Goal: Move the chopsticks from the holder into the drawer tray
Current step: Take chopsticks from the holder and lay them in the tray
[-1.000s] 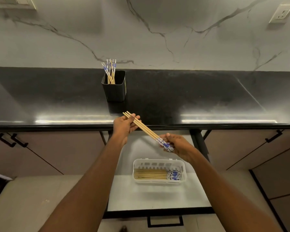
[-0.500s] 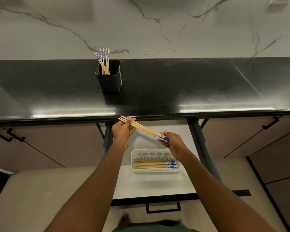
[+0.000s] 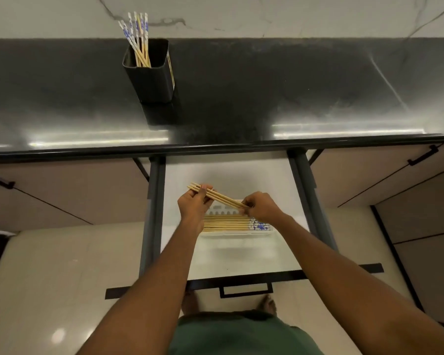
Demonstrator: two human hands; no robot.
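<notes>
A small bundle of wooden chopsticks (image 3: 219,197) is held between both hands, slanting down to the right just above the white tray (image 3: 235,234). My left hand (image 3: 194,204) pinches the thin tips, and my right hand (image 3: 260,206) covers the blue-patterned ends. Several chopsticks (image 3: 227,223) lie side by side in the tray, patterned ends to the right. The tray sits in the open drawer (image 3: 231,257). On the black counter stands the black holder (image 3: 150,73) with several chopsticks (image 3: 137,38) sticking out of it.
The counter's front edge (image 3: 215,146) overhangs the drawer's back. Dark drawer rails (image 3: 153,213) run down both sides. Closed cabinet fronts with black handles (image 3: 422,156) flank the drawer. The drawer's front handle (image 3: 245,290) is near my body, above the tiled floor.
Both hands have lowered the bundle from counter-edge height down into the drawer, close over the tray. My head has tilted further down, so the holder now sits higher in view.
</notes>
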